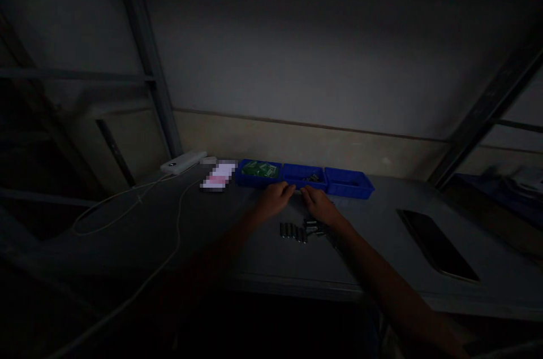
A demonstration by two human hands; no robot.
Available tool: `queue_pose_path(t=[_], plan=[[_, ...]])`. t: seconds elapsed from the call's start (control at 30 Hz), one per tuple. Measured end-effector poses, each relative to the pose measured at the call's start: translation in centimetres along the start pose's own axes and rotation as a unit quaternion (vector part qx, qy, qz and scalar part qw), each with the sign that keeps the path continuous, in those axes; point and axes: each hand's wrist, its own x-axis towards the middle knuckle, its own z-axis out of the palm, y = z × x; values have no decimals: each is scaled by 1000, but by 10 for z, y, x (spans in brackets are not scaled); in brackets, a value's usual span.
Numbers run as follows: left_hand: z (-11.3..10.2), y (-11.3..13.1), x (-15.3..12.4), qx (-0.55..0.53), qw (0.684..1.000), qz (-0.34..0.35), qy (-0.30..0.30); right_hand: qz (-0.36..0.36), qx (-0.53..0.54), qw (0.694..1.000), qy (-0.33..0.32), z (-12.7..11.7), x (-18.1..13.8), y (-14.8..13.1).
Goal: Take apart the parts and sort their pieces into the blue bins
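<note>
Room for movement on the tabletop (373, 260) extends from the metal cylinders (293, 231) rightward to the dark tablet (439, 246) near the right front corner. The short, glinting cylinders lie toward the front edge, some in a row, others grouped beside the right hand (316, 200). It and the left hand (278, 198) are close together, fingers bent; whether either grips anything cannot be determined. Three blue bins (350, 192) obstruct the rear edge; a white cable (179, 223) crosses the left side.
</note>
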Motion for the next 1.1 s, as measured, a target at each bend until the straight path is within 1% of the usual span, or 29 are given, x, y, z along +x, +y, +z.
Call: queue_pose_path(t=[0.1,0.17,0.27,0.37,0.53,0.67,0.87,1.0,1.1], plan=[[1,-2,1,-52,996,-51,-41,1,20,1000,1,1,0,1],[2,-2,1,-89,992,-69,-52,4,42,999,-1,1,1,0],[2,-2,2,-117,988,-89,-45,13,111,994,-1,2,0,-3],[0,-2,3,-120,987,-99,-28,35,189,981,-18,0,-1,-8],[-2,-1,3,-122,988,-97,-21,34,252,965,-56,-5,-2,-12],[-3,0,3,-126,987,-97,-19,47,288,953,-79,-10,-2,-14],[-5,3,3,-136,988,-66,-29,67,308,944,-98,-16,-2,-15],[-7,4,2,-128,990,-38,-35,61,322,939,-104,-17,-2,-17],[-9,5,2,-118,992,-29,-46,58,344,931,-111,-17,-2,-17]])
